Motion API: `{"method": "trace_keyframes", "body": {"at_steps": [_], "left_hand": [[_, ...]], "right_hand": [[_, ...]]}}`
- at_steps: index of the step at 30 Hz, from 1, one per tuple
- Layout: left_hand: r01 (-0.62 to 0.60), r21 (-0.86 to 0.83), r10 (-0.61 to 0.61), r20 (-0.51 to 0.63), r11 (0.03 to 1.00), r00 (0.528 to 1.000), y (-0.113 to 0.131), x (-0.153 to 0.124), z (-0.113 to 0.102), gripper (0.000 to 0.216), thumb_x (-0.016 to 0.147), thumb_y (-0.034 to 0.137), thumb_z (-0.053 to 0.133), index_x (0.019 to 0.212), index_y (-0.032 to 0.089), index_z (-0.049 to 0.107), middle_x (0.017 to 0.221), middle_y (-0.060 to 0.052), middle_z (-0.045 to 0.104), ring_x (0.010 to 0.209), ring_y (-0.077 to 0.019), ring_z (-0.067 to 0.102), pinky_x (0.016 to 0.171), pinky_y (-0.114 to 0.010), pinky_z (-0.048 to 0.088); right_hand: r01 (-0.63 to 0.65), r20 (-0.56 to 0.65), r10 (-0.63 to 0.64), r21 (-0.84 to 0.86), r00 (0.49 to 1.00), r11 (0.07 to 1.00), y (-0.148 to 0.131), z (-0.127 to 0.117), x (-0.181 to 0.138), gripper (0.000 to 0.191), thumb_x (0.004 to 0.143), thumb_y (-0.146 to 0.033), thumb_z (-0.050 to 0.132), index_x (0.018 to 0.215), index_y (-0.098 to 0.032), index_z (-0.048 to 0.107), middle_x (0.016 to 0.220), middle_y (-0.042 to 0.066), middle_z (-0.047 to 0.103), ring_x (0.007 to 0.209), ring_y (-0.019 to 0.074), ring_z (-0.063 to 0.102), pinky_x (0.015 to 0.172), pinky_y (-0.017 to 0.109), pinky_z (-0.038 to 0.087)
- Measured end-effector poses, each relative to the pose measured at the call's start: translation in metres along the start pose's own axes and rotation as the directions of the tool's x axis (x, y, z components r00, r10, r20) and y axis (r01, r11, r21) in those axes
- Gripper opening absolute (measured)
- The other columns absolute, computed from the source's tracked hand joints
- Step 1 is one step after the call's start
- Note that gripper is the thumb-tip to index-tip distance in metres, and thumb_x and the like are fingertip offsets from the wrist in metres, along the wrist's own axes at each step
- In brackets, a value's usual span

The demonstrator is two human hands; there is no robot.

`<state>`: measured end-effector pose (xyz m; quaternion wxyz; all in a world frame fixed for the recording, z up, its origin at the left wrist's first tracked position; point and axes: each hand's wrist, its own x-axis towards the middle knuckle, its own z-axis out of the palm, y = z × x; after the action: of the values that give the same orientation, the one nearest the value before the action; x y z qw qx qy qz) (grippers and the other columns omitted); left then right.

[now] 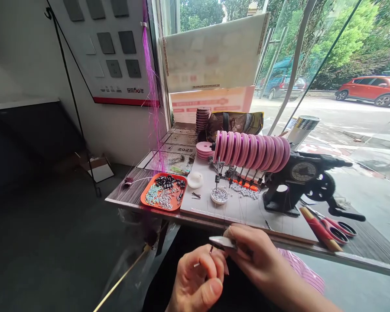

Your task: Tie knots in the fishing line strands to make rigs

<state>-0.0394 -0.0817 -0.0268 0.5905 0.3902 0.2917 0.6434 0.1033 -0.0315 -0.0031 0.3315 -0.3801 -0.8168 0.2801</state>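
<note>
In front of the table's near edge, my right hand (256,255) is closed around a small pair of pliers (221,241), whose metal jaws point left. My left hand (196,277) is just below them with fingers curled. A tiny dark piece (211,249) shows between its fingertips and the jaws; what exactly it is I cannot make out. Beyond the hands stand a small white bowl (219,203) of silvery beads and an orange tray (144,197) with black, turquoise and silver beads. Several thin threads hang near the table edge.
A black hand-cranked winder (300,173) carries a row of pink spools (251,149) at the right. Red-handled scissors (339,227) lie beside it. Purple threads (151,78) hang at the left. A brown bag (235,122) sits at the back, against the window side.
</note>
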Motion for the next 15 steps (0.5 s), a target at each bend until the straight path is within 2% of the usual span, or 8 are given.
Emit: {"method": "trace_keyframes", "body": {"at_steps": [3, 6, 9, 15], "left_hand": [[-0.084, 0.087, 0.078, 0.068, 0.993, 0.995, -0.003, 0.003, -0.005, 0.024, 0.067, 0.035, 0.070, 0.051, 0.021, 0.058, 0.053, -0.002, 0.046, 0.060, -0.0185, 0.046, 0.073, -0.037, 0.038], [-0.201, 0.154, 0.170, 0.198, 0.967, 0.965, -0.007, 0.005, -0.013, 0.021, 0.070, 0.032, 0.065, 0.057, 0.021, 0.053, 0.055, 0.000, 0.044, 0.061, -0.0178, 0.045, 0.075, -0.038, 0.039], [-0.265, 0.188, 0.205, 0.287, 0.946, 0.936, -0.009, 0.006, -0.018, 0.018, 0.072, 0.029, 0.061, 0.062, 0.022, 0.048, 0.058, 0.000, 0.043, 0.065, -0.0179, 0.046, 0.076, -0.038, 0.040], [-0.246, 0.234, 0.181, 0.267, 0.941, 0.947, -0.009, 0.001, -0.016, 0.021, 0.074, 0.031, 0.060, 0.060, 0.021, 0.047, 0.058, 0.000, 0.044, 0.065, -0.0173, 0.048, 0.077, -0.038, 0.042]], "right_hand": [[-0.241, 0.102, 0.220, 0.299, 0.970, 0.923, -0.004, -0.003, 0.001, 0.017, 0.071, -0.018, 0.051, 0.059, -0.019, 0.039, 0.056, -0.005, 0.031, 0.052, 0.0096, 0.028, 0.046, 0.021, 0.024], [-0.373, 0.156, 0.339, 0.418, 0.928, 0.828, -0.007, -0.005, 0.002, 0.014, 0.066, -0.019, 0.056, 0.060, -0.018, 0.044, 0.057, -0.005, 0.033, 0.056, 0.0101, 0.031, 0.049, 0.021, 0.027], [-0.403, 0.156, 0.375, 0.472, 0.914, 0.784, -0.009, -0.007, 0.001, 0.013, 0.064, -0.018, 0.058, 0.059, -0.018, 0.046, 0.057, -0.005, 0.035, 0.058, 0.0103, 0.032, 0.052, 0.021, 0.028], [-0.423, 0.209, 0.371, 0.543, 0.905, 0.726, -0.015, 0.004, 0.005, 0.009, 0.061, -0.016, 0.057, 0.061, -0.017, 0.049, 0.059, -0.004, 0.044, 0.059, 0.0106, 0.039, 0.055, 0.020, 0.031]]}}
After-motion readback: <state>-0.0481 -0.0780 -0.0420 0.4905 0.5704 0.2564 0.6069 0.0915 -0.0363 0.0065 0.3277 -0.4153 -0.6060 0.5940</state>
